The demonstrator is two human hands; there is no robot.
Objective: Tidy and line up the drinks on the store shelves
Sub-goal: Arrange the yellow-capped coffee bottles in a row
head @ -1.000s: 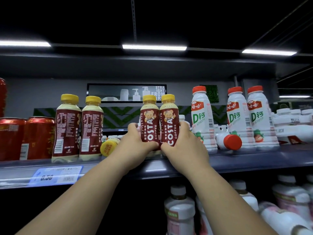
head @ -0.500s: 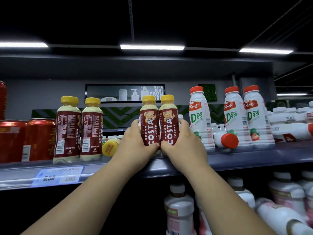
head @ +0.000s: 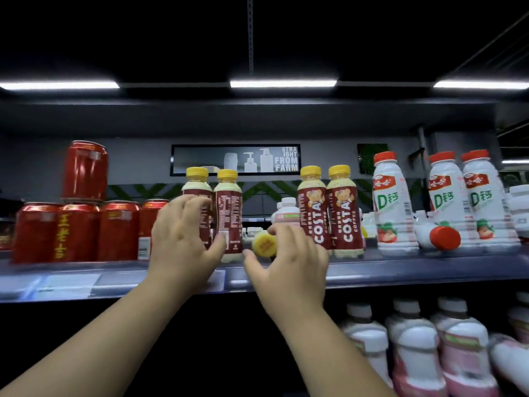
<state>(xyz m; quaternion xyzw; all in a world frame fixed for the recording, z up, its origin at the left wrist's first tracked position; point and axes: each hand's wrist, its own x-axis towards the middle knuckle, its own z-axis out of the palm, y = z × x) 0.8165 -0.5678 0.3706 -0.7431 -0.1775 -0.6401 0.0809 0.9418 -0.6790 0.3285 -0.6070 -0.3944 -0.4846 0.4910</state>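
Left hand point(head: 183, 236): fingers spread apart, gripping nothing. It is raised in front of the left bottle of the turned pair, and motion blur hides whether it touches.
Right hand point(head: 289, 262): fingers spread apart, holding nothing. One fingertip is at the yellow cap, and contact cannot be confirmed.
Turned pair point(head: 229, 213): two upright coffee bottles with their back labels outward. The left one is partly covered by the left hand.
Yellow cap point(head: 264, 245): it belongs to a bottle lying on the shelf between the two pairs, cap toward the camera. The body of that bottle is hidden.
Costa pair point(head: 329, 216): two upright bottles side by side, logos forward, just right of the right hand.
Pink-labelled bottle point(head: 287, 213): it stands behind the gap between the pairs. Its lower half is hidden.
White bottles point(head: 446, 202): three upright with red caps. A fourth one point(head: 440, 236) lies among them.
Red cans point(head: 71, 230): a row at the left, with one can point(head: 84, 170) stacked on top.
Shelf point(head: 400, 270): its front edge carries price tags point(head: 68, 282) that are too blurred to read.
Lower bottles point(head: 415, 353): blurred, and cut off at the right edge of the view.
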